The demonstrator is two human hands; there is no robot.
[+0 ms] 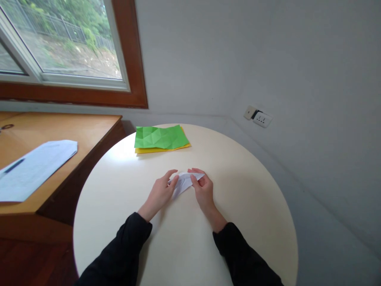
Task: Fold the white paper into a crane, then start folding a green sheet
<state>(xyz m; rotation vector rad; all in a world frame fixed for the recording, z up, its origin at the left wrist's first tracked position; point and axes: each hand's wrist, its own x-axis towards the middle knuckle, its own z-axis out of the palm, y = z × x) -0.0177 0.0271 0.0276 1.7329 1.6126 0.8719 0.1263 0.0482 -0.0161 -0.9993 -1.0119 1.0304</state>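
Observation:
Between my two hands is a small piece of folded white paper [183, 182], held just above the round table. My left hand [162, 190] grips its left side, thumb on the near face and fingers behind. On the other side, my right hand [204, 191] pinches the pointed right end between thumb and fingers. Part of the paper is covered by the fingers, so its full folded shape is hidden. Beyond the hands lies a creased green sheet of paper [160, 137] on top of yellow paper [154, 150].
The round white table [253, 190] fills the middle. At left, a wooden desk [89, 123] carries white papers [44, 167], a dark pen [14, 166] and what looks like a scissors handle [7, 126]. A wall socket [262, 118] sits beyond the table's right edge, below a window [74, 47] at upper left.

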